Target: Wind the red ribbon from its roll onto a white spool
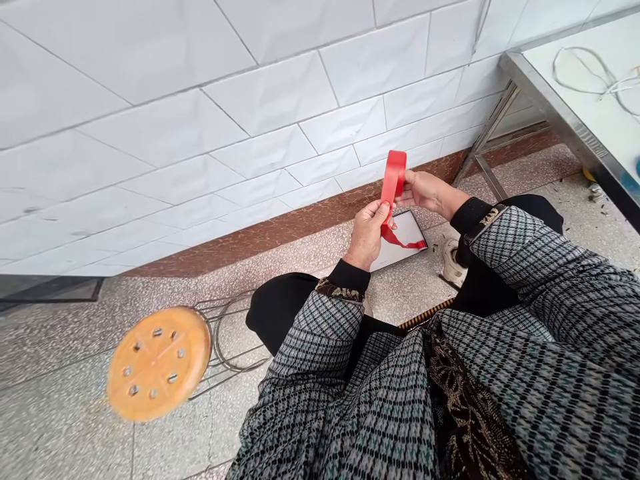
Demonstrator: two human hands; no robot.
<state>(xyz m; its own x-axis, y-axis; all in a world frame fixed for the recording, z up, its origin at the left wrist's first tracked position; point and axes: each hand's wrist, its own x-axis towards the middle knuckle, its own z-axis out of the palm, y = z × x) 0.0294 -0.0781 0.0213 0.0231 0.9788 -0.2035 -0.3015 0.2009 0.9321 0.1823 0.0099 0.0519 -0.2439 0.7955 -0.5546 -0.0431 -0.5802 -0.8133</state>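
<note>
A red ribbon-like strip [393,179] stands up between both hands, its lower end curling down over a white panel with a dark frame [407,233] on the floor. My left hand [367,235] pinches the strip's lower part. My right hand [425,190] grips it a little higher, from the right side. Both arms wear grey checked sleeves with black cuffs.
An orange round stool [159,363] with a wire frame stands on the speckled floor at the left. A white tiled wall [200,133] rises ahead. A metal-framed table [575,127] with white cables [595,73] on it is at the upper right. A shoe [453,262] shows beside my knee.
</note>
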